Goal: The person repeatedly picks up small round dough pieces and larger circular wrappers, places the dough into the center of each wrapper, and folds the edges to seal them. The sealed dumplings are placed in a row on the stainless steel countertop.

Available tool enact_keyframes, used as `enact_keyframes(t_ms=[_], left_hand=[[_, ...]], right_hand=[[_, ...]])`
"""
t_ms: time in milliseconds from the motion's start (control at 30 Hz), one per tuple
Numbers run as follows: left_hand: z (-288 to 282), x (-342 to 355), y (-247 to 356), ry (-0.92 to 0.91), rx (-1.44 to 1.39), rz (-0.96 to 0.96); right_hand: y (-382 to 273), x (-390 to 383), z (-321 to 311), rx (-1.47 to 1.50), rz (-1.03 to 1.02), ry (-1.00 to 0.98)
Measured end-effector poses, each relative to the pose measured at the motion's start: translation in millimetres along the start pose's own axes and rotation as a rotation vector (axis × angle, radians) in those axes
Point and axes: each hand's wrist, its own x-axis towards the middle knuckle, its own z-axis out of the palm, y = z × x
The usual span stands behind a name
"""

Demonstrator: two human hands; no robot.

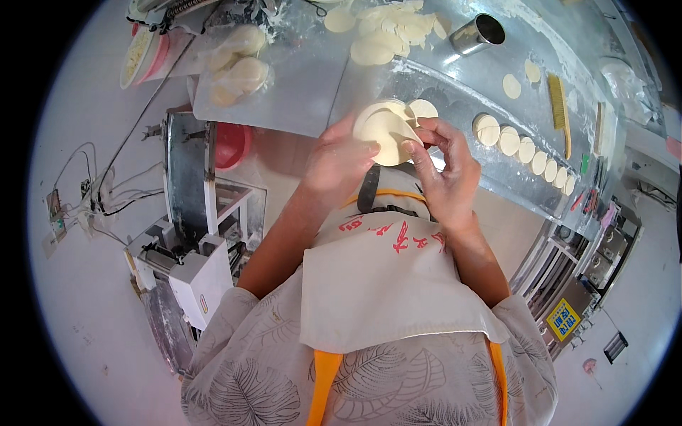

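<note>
Above the near edge of the metal table, I hold a small stack of round, pale dough wrappers [389,128] in both hands. My left hand [337,157] is closed around the stack's left side, its thumb near the lower edge. On the opposite side, the fingers and thumb of my right hand [451,177] pinch the rim, where the wrappers bend and part a little. Just beyond my right fingers shows another dough round [423,108]. Several short stacks of dough rounds [509,140] stand in a row on the table to the right.
A loose heap of dough rounds [391,32] lies at the far side, near a metal cup [465,39]. At the right is a brush [559,106]. Dough lumps [245,74] rest far left. Below stand a pink basin [233,145] and a white machine [202,280].
</note>
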Motion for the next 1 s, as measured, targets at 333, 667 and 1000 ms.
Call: enact_keyframes(t_ms=[333,667,1000], left_hand=[[-29,7,-14,0.335,0.014,-0.055],[-32,3,-20,0.378,0.128,-0.052],[-24,6,-19,0.259,0.052,-0.102]], right_hand=[[137,58,-69,-0.151,0.322,0.074],[241,18,-7,-0.84,-0.369,-0.067],[220,14,4,-0.766,-0.268,-0.048]])
